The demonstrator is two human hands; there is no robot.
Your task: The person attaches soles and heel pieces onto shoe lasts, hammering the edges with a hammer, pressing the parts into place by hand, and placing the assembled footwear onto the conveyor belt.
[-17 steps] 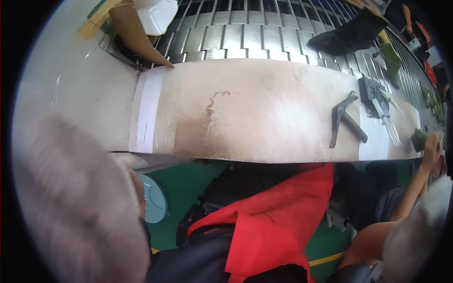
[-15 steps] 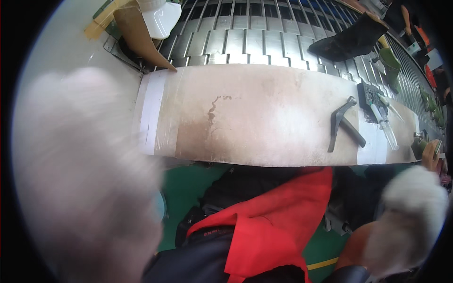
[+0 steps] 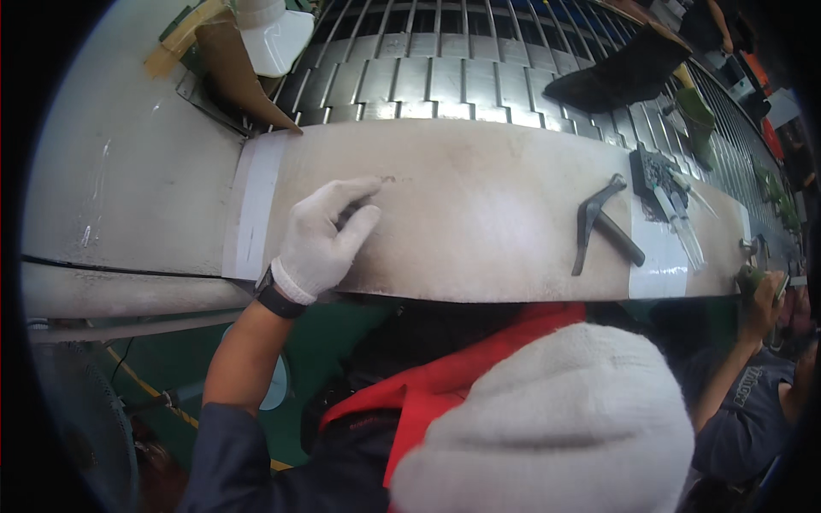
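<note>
My left hand (image 3: pixel 321 239), in a white knit glove with a black watch at the wrist, is over the left part of a pale, stained work board (image 3: pixel 479 231). Its thumb and fingers curve with a gap between them, and I see nothing held there. Large and close to the camera is my right hand (image 3: pixel 556 419), gloved in white too; its fingers are not visible. To the right on the board lies a pincer-like hand tool (image 3: pixel 603 222) with a dark handle. Past it, syringe-like clear tubes (image 3: pixel 680 227) rest by a dark block (image 3: pixel 654 167).
Behind the board runs a slatted metal conveyor (image 3: pixel 445 81) carrying a black boot (image 3: pixel 620 73) and a green boot part (image 3: pixel 695 124). A white bottle (image 3: pixel 272 34) stands beside brown cardboard (image 3: pixel 231 64). A co-worker's hand (image 3: pixel 764 299) is at the far right.
My left hand has come down from close to the camera onto the board's left side. My right hand has moved left from the lower right, nearer the camera.
</note>
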